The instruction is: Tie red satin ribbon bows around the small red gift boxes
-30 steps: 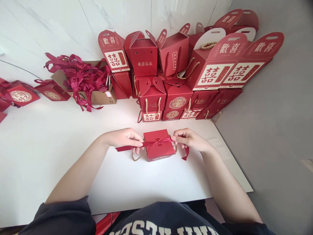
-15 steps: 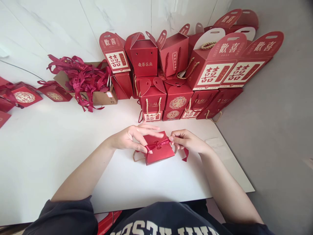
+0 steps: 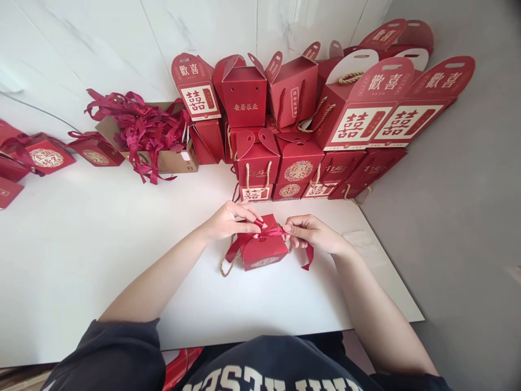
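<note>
A small red gift box point(image 3: 264, 252) stands on the white table in front of me, with a gold rope handle point(image 3: 226, 267) hanging at its left side. Dark red ribbon point(image 3: 273, 232) lies across the top of the box. My left hand point(image 3: 240, 220) pinches the ribbon above the box's top left part. On the right, my right hand point(image 3: 303, 230) grips the ribbon beside the box's top right corner, and a loose tail point(image 3: 309, 257) hangs below it.
Stacked red boxes point(image 3: 299, 165) line the back right. A cardboard box point(image 3: 175, 161) heaped with red ribbons point(image 3: 142, 127) sits at the back left. Ribboned boxes point(image 3: 46, 155) stand at the far left. A grey wall point(image 3: 459, 206) borders the right.
My left hand has moved slightly right and up over the box, its fingers now closer together on the ribbon. The box has tilted so its patterned front shows. My right hand has barely moved.
</note>
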`<state>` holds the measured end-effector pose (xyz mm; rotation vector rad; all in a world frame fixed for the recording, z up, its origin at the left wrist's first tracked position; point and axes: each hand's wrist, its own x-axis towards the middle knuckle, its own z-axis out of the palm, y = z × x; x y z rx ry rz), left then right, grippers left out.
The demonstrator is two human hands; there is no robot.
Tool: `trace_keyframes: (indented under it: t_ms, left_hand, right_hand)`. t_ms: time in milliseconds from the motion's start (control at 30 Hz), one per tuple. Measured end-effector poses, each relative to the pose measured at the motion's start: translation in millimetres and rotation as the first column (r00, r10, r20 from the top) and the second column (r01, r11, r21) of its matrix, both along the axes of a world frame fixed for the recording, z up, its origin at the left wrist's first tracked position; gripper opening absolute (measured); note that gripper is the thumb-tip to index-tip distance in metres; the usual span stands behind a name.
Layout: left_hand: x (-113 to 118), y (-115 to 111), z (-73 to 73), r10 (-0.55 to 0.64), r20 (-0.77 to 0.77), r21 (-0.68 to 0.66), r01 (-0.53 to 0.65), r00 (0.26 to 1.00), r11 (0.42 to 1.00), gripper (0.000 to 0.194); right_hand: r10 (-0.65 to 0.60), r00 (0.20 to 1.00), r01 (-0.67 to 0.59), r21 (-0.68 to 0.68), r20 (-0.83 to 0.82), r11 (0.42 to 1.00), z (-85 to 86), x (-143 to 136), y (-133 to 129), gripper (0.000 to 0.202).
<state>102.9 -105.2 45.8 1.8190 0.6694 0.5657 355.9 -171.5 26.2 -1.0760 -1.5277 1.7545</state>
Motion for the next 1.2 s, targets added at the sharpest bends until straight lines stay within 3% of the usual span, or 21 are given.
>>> trace_keyframes:
  t_ms: [67,233,367,467,600,700,833,933,1000,1100,1200]
  left_hand:
    - [-2.3,0.6,1.2,-0.027,-0.033,0.025,0.028,0.999,0.999,0.019]
    - [-5.7,1.5,6.3,-0.066,-0.137,0.048,0.073,0.988,0.996,0.030]
    - [-6.8,-0.1,10.6,-0.112,-0.165,-0.089,0.099,0.980,0.991,0.036]
    - [-7.2,-1.5,11.2,-0.143,-0.124,-0.204,0.116,0.982,0.972,0.035]
    - [-7.2,-2.2,9.8,-0.164,-0.094,-0.248,0.137,0.982,0.959,0.034]
    - [-13.0,1.0,16.5,-0.208,-0.087,-0.197,0.188,0.974,0.962,0.026]
    - [-33.5,6.5,42.2,-0.249,-0.137,-0.026,0.248,0.959,0.968,0.010]
    - [-44.7,1.4,58.5,-0.219,-0.229,-0.050,0.214,0.948,0.976,0.025]
    - [-44.4,-7.9,60.4,-0.171,-0.340,-0.093,0.148,0.925,0.985,0.038]
    - [-36.4,-22.8,51.7,-0.041,-0.479,-0.067,0.010,0.877,0.998,0.047]
    - [-30.5,-28.2,41.3,0.002,-0.482,-0.036,-0.023,0.876,0.999,0.051]
  right_hand:
    - [-0.004,1.000,0.004,-0.005,-0.004,1.000,0.3,-0.3,-0.6,0.042]
    - [0.000,1.000,0.000,-0.011,0.013,1.000,2.9,0.2,-1.2,0.041]
    - [-0.011,0.999,0.010,0.027,0.037,1.000,4.8,4.4,0.3,0.036]
    - [0.065,0.998,-0.065,0.004,0.018,0.998,5.1,8.5,1.0,0.034]
    - [0.139,0.985,-0.142,-0.021,-0.100,0.990,4.0,10.9,-1.0,0.030]
    - [0.149,0.978,-0.155,-0.030,-0.148,0.987,2.0,9.3,-2.4,0.025]
    - [0.141,0.969,-0.161,-0.083,-0.205,0.983,-2.6,3.6,-0.4,0.022]
    - [0.043,0.977,-0.056,-0.058,-0.211,0.997,-4.1,-3.0,1.5,0.037]
    - [-0.003,0.986,0.006,0.016,-0.164,1.000,-3.0,-7.7,0.8,0.045]
    - [-0.015,0.997,0.024,0.112,-0.079,0.993,-0.8,-13.1,-2.7,0.037]
    - [-0.018,0.999,0.024,0.141,-0.044,0.990,-1.9,-15.4,-5.2,0.034]
